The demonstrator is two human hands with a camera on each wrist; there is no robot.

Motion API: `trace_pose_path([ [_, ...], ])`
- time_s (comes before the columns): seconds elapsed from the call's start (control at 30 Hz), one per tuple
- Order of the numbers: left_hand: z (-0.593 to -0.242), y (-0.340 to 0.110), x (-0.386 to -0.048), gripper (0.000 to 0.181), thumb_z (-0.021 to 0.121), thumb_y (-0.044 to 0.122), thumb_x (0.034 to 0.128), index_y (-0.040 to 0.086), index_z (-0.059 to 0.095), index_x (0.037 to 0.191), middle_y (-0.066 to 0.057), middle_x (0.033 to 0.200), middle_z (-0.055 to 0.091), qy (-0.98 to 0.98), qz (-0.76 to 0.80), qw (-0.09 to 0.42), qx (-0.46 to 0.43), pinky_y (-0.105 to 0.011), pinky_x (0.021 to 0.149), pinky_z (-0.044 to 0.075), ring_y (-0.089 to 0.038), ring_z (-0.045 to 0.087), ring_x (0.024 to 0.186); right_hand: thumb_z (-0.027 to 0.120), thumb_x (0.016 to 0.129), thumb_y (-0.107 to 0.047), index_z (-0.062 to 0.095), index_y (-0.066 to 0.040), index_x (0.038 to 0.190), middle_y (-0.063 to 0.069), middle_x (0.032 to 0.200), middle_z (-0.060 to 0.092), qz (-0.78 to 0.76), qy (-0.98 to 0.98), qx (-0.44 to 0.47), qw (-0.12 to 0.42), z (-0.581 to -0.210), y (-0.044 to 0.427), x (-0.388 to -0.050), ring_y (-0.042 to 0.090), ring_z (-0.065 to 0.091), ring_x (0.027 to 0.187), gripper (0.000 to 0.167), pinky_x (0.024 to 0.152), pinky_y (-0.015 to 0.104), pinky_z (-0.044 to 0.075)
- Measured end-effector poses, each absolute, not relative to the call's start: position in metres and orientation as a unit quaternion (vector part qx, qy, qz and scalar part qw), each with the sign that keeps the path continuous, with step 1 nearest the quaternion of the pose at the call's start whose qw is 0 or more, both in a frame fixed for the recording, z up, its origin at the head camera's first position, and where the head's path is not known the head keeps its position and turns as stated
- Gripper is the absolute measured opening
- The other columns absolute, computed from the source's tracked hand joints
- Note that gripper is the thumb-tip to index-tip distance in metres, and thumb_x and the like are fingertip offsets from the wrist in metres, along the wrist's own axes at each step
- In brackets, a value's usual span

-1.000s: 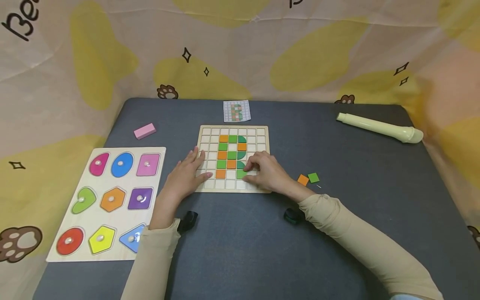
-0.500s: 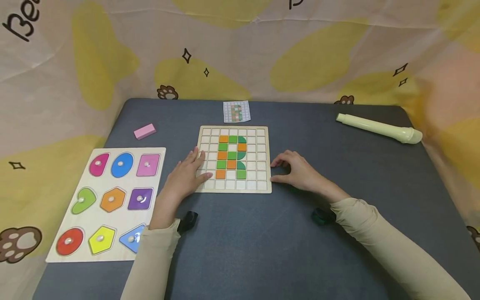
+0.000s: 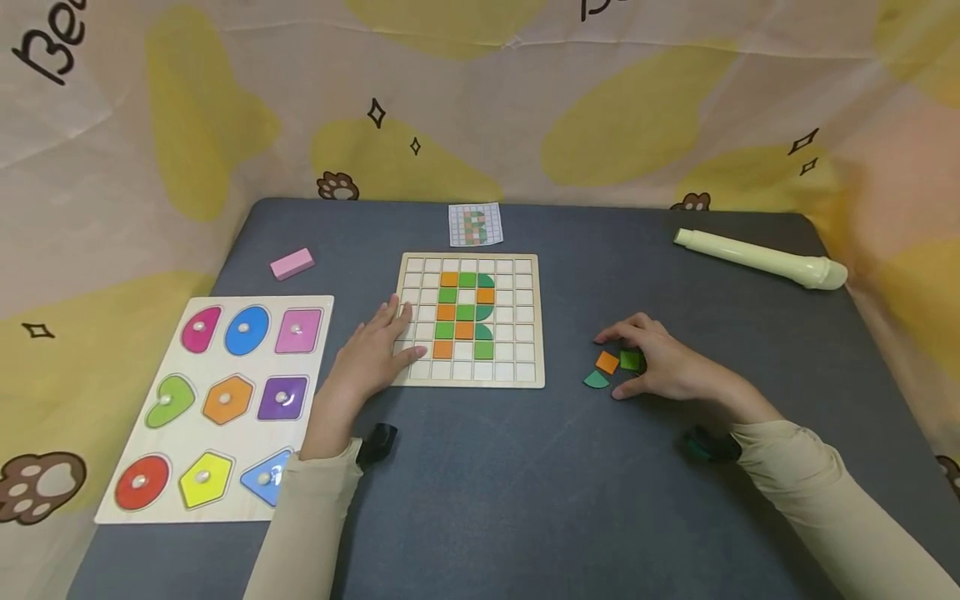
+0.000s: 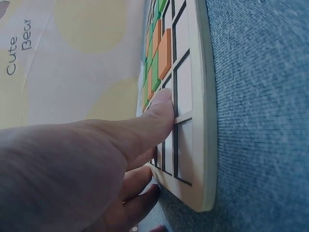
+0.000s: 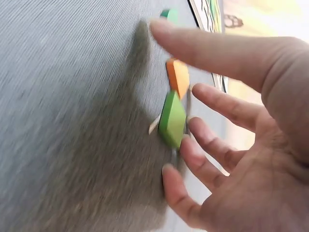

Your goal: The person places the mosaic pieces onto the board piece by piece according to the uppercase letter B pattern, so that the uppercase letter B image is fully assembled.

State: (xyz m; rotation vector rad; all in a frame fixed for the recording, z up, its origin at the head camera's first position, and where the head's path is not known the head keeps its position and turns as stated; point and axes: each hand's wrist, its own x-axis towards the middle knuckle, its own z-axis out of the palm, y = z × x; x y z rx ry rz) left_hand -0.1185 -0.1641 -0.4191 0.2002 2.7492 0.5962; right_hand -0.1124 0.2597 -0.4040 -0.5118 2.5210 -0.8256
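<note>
A wooden grid board (image 3: 517, 377) lies mid-table, bearing orange, green and dark green tiles in a letter-like pattern. My left hand (image 3: 367, 354) rests on its left edge, the thumb on the white cells, as the left wrist view also shows. To the right of the board, my right hand (image 3: 663, 362) is spread over loose tiles, thumb and fingers apart. Below it lie an orange square tile (image 3: 607, 362), a green square tile (image 5: 173, 121) and a dark green quarter-round tile (image 3: 596, 380). In the right wrist view the fingertips are close to the green tile; contact is unclear.
A printed pattern card (image 3: 476, 225) lies behind the board. On the left sit a shape-knob puzzle (image 3: 168, 446) and a pink block (image 3: 292, 264). A pale green microphone-shaped object (image 3: 761, 258) lies at the back right. A patterned cloth (image 3: 480, 100) hangs behind the table.
My right hand has left the green tile in the pattern and moved right, away from the board, to the loose tiles. The left hand has stayed on the board.
</note>
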Motion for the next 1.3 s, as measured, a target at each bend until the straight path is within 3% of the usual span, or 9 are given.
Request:
trace_pose_path([
  [0.2,-0.419,-0.164,-0.119,0.081,0.065,0.035,0.1054,0.008,0.023,0.169,-0.016,0.178,0.009,0.963,0.205,0.159,0.072,-0.062,0.132,0.013,-0.039,0.012,0.166,0.088,0.086,-0.009,0.066,-0.007,0.133,0.014,0.121,0.058,-0.308,0.919,-0.174,0.173,-0.408,0.276,-0.107,0.028,0.059,0.105,0.052,0.085,0.039,0.054],
  [0.37,-0.419,-0.164,-0.118,0.081,0.065,0.035,0.1055,0.009,0.022,0.169,-0.016,0.178,0.009,0.963,0.207,0.160,0.073,-0.062,0.132,0.012,-0.039,0.011,0.166,0.087,0.087,-0.005,0.072,-0.005,0.119,0.007,0.100,0.064,-0.314,0.924,-0.170,0.139,-0.412,0.276,-0.108,0.020,0.058,0.090,0.036,0.073,0.025,0.049],
  [0.67,-0.419,-0.163,-0.119,0.082,0.065,0.035,0.1052,0.009,0.022,0.169,-0.016,0.179,0.009,0.962,0.207,0.161,0.070,-0.062,0.133,0.012,-0.038,0.011,0.166,0.082,0.092,-0.004,0.078,-0.007,0.106,0.008,0.093,0.075,-0.328,0.930,-0.143,0.087,-0.415,0.258,-0.116,0.018,0.064,0.081,0.015,0.069,0.024,0.050],
  [0.97,-0.419,-0.163,-0.118,0.082,0.066,0.035,0.1049,0.008,0.023,0.169,-0.016,0.178,0.010,0.964,0.206,0.156,0.069,-0.062,0.132,0.012,-0.039,0.012,0.166,0.077,0.097,-0.007,0.079,-0.010,0.119,0.011,0.102,0.078,-0.414,0.898,-0.119,0.084,-0.422,0.213,-0.118,0.019,0.071,0.084,0.022,0.070,0.022,0.055],
  [1.3,-0.417,-0.162,-0.119,0.082,0.067,0.035,0.1043,0.007,0.024,0.168,-0.017,0.178,0.011,0.964,0.203,0.156,0.072,-0.063,0.132,0.014,-0.039,0.012,0.166,0.082,0.092,-0.007,0.083,-0.006,0.109,0.009,0.095,0.080,-0.477,0.864,-0.129,0.094,-0.427,0.152,-0.113,0.014,0.074,0.081,0.017,0.072,0.019,0.056],
])
